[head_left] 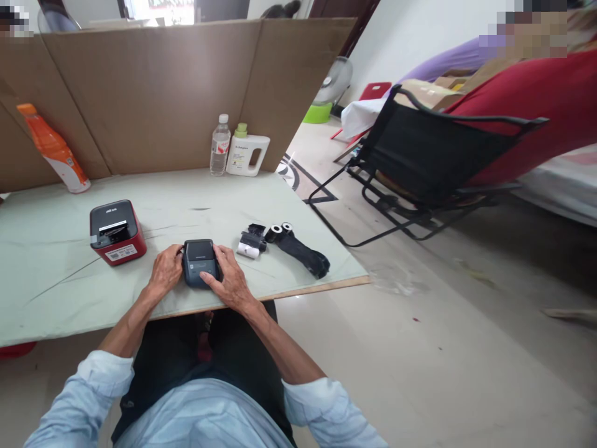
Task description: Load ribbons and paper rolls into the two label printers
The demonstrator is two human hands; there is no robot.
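A small dark blue portable printer (200,264) with a black lid lies on the table near its front edge. Along its left side my left hand (166,269) is closed, fingers against the casing. My right hand (230,277) grips the opposite side, its thumb resting on the front part of the top. To the left stands a larger red and black printer (117,233) with a label on its front. Right of my hands lie a small roll of white paper (248,250), two more small rolls (280,230) and a bunched black strap or pouch (305,254).
A cardboard screen (158,93) stands along the back of the table (56,274). Before it are an orange bottle (53,149), a clear water bottle (220,146) and a white jug (247,154). A black folding chair (443,143) stands to the right on the tiled floor.
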